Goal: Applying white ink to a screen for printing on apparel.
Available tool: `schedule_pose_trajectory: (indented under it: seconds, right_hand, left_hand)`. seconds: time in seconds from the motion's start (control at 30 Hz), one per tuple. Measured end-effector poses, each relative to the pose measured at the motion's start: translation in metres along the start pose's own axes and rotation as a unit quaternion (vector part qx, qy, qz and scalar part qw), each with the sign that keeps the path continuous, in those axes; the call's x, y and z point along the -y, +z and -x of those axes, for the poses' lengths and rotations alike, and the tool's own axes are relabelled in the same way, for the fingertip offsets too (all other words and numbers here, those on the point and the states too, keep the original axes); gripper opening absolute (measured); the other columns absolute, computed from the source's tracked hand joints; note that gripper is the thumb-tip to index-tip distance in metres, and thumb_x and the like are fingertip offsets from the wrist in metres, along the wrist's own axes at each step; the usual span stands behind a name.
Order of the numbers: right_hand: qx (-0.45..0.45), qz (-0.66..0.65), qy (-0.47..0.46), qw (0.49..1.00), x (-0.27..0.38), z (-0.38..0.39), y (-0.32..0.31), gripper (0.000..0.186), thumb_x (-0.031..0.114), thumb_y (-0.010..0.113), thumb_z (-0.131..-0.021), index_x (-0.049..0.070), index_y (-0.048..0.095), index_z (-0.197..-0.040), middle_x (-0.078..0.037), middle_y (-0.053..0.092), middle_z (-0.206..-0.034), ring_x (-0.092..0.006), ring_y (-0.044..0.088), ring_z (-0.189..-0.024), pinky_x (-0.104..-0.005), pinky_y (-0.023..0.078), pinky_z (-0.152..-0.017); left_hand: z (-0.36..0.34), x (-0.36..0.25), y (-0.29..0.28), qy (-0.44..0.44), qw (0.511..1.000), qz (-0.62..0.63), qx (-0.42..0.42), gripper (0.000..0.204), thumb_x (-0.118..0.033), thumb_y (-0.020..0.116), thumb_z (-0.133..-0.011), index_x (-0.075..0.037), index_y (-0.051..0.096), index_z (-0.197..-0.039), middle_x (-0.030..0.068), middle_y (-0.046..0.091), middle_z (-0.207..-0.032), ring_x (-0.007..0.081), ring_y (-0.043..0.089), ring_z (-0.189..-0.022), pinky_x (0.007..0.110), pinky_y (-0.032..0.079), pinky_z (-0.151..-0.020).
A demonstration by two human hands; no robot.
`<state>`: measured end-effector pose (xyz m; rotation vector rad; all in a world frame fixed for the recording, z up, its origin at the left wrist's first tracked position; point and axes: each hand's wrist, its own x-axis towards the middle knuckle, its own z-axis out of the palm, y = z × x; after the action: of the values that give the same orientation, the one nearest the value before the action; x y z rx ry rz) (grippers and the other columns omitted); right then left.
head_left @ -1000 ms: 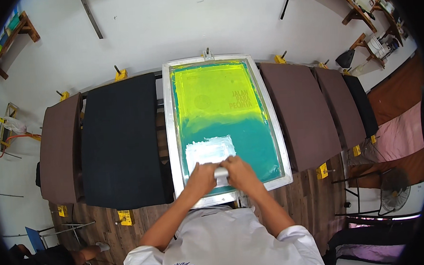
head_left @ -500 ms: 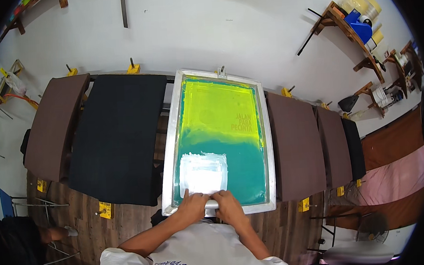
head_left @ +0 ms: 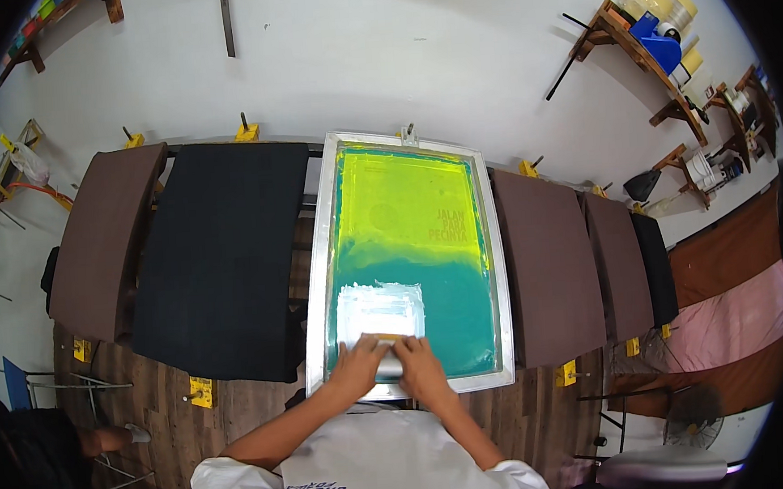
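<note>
A screen-printing frame with a silver metal border [head_left: 499, 283] lies in front of me, its long side running away from me. Its mesh is green [head_left: 457, 317] near me and yellow-green at the far part, with faint lettering at right. White ink [head_left: 373, 304] forms a rough square at the near left of the mesh. My left hand [head_left: 354, 370] and my right hand [head_left: 422, 373] are closed side by side on a squeegee [head_left: 389, 361] with a pale handle. It stands at the near edge of the ink; its blade is mostly hidden by my fingers.
Left of the frame are a black cloth-covered board [head_left: 222, 264] and a brown one [head_left: 105, 244]. More brown boards [head_left: 554, 261] line the right. Yellow clamps [head_left: 201, 391] stick out at the board ends. Someone's leg [head_left: 112, 439] shows at lower left; a fan [head_left: 694, 419] stands at lower right.
Both hands and the squeegee have moved a little away from me, from the frame's near edge onto the near part of the white ink. The view has shifted slightly.
</note>
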<state>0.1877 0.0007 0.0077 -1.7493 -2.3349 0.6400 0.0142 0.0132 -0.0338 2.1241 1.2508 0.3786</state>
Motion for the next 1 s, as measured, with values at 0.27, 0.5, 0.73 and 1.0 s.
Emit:
schedule_pose_trajectory:
  seconds: [0.27,0.5,0.73,1.0]
  right_hand:
    - [0.052,-0.038,0.038,0.997,0.01,-0.011,-0.033,0.038,-0.002,0.062,-0.067,0.006,0.066,-0.104,-0.017,0.064,-0.097,-0.0391,0.06,-0.095,-0.0479,0.052,-0.082]
    - [0.072,-0.005,0.043,0.996,-0.02,-0.08,-0.032,0.034,-0.001,0.066,-0.068,0.005,0.069,-0.102,-0.019,0.066,-0.096,-0.0388,0.064,-0.094,-0.0458,0.054,-0.082]
    - [0.001,-0.043,0.043,0.998,-0.004,-0.019,-0.004,0.053,-0.005,0.066,-0.066,0.003,0.061,-0.118,-0.02,0.06,-0.121,-0.0391,0.056,-0.113,-0.0445,0.051,-0.093]
    - [0.043,-0.061,0.041,0.996,0.013,0.015,-0.018,0.047,-0.005,0.065,-0.066,0.003,0.066,-0.112,-0.019,0.064,-0.113,-0.0389,0.059,-0.108,-0.0445,0.051,-0.091]
  left_hand:
    - [-0.02,-0.021,-0.046,-0.068,0.988,0.041,0.129,0.043,-0.002,0.061,-0.077,-0.013,0.068,-0.118,0.0132,0.071,-0.11,0.0349,0.065,-0.107,0.071,0.032,-0.1]
    - [-0.078,0.01,-0.043,-0.081,0.993,-0.029,0.078,0.041,0.002,0.063,-0.076,-0.012,0.07,-0.113,0.0184,0.072,-0.096,0.0369,0.069,-0.094,0.068,0.037,-0.099]
    - [-0.016,-0.008,-0.017,-0.038,0.999,-0.016,0.008,0.047,0.004,0.059,-0.078,-0.003,0.06,-0.124,0.0169,0.057,-0.127,0.0341,0.053,-0.123,0.06,0.044,-0.096]
    - [0.01,-0.035,-0.037,-0.058,0.989,-0.004,0.138,0.052,0.004,0.062,-0.071,-0.002,0.061,-0.122,0.0191,0.066,-0.117,0.0379,0.061,-0.109,0.05,0.046,-0.096]
